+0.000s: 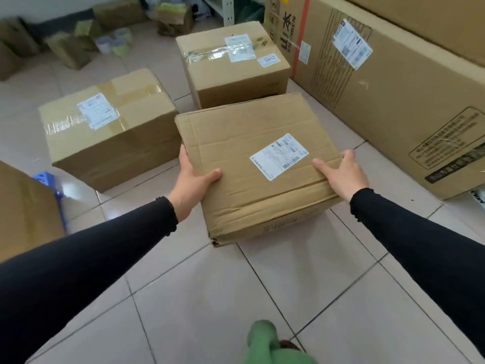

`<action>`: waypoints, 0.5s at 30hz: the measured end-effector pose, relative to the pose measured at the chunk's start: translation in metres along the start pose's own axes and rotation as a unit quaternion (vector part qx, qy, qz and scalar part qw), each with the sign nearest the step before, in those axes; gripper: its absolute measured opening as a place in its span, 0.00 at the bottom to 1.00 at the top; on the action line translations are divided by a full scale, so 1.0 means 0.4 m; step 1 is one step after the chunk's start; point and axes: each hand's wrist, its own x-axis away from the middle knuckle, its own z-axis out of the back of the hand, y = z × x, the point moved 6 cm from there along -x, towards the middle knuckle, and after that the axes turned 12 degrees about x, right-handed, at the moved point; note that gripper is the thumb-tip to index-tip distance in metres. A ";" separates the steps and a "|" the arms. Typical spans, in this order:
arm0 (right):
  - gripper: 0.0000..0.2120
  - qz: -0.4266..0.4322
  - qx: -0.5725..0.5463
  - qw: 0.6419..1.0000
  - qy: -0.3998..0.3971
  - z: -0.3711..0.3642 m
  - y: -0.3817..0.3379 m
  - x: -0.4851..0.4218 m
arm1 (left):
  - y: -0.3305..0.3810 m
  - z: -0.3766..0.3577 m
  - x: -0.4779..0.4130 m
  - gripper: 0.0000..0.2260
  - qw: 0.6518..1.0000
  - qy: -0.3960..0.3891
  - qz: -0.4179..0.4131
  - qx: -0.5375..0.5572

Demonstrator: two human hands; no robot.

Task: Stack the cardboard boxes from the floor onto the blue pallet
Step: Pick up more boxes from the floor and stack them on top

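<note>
A creased cardboard box [252, 153] with a white shipping label sits in front of me, gripped on both sides. My left hand [193, 179] clasps its left edge, thumb on top. My right hand [341, 174] holds its right edge, thumb on top too. I cannot tell whether the box rests on the tiled floor or is just off it. Two more taped boxes stand on the floor: one to the left [110, 127], one behind [231, 67]. A corner of the blue pallet [48, 181] shows at far left, with a cardboard box [23, 206] on it.
A very large printed carton [388, 82] lies along the right side. Small brown parcels [68, 48] and tape rolls [115, 43] are scattered at the back left by the wall. My green-trousered leg [265, 342] shows at the bottom. Bare tiled floor [210, 298] lies near me.
</note>
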 end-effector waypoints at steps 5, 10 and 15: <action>0.34 0.088 -0.017 0.995 0.038 0.046 -0.221 0.152 | 0.166 0.221 0.119 0.45 0.997 0.034 -0.068 -0.004; 0.36 0.198 -0.066 0.978 0.018 0.053 -0.508 0.306 | 0.310 0.508 0.247 0.41 0.987 0.128 -0.094 -0.003; 0.34 0.300 -0.092 0.950 0.006 0.043 -0.802 0.476 | 0.437 0.813 0.375 0.36 0.971 0.205 -0.118 -0.032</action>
